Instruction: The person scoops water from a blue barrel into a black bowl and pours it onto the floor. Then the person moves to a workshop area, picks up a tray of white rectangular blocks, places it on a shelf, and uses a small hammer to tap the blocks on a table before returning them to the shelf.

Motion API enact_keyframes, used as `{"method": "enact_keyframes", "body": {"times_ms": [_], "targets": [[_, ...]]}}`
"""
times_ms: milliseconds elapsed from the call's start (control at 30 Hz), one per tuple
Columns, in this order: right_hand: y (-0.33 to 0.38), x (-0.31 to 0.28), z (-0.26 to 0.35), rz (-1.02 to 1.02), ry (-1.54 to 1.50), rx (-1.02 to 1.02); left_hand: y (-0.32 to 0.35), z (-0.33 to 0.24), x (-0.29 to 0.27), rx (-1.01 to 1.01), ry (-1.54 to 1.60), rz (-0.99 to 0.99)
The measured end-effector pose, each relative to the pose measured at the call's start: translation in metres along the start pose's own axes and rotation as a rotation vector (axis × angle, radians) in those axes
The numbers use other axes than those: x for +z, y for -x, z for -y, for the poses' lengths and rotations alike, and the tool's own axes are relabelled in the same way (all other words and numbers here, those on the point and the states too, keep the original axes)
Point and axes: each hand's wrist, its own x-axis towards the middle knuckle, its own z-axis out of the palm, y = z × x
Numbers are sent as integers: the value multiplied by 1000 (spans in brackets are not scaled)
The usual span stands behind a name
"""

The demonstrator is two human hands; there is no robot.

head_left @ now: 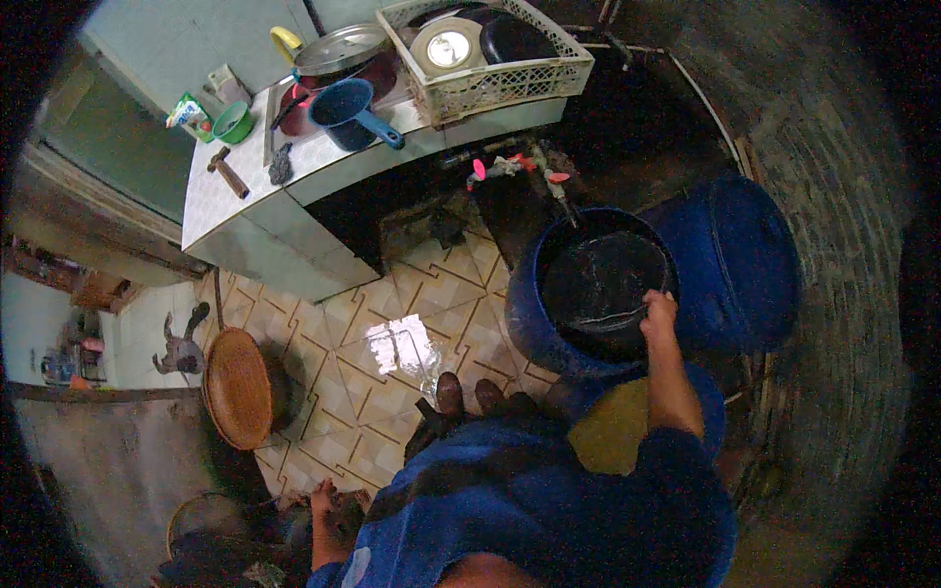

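Note:
My right hand (661,312) is closed at the near right inside edge of a blue plastic drum (524,309). It grips the rim of a dark round container (603,279) that sits inside the drum; its exact kind is too dark to make out. Above the drum's far edge, a tap (567,203) points down into it. My left hand (321,498) hangs low at the left side, beside dark, blurred objects. Its fingers are small and partly hidden, so whether it holds anything is unclear.
A second blue drum (740,265) stands at right. A tiled counter (227,218) holds a crate of cookware (500,90), a blue dipper (345,110), a green bowl (232,122) and a hammer (230,174). A woven basket (237,390) leans at left, near a cat-like animal (180,348).

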Motion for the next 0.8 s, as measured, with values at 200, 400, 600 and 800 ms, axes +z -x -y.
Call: {"method": "enact_keyframes", "body": {"times_ms": [200,400,600,800], "targets": [[6,-42,-3,24,-447,201,37,-40,23,-516,1000,-181],[22,-59,50,122,-487,82,52,-41,61,-617,795,-180],[95,-25,140,436,-387,-48,79,-65,71,-864,945,-208],[162,65,158,638,-276,-31,97,-67,93,-771,1036,-308]]}}
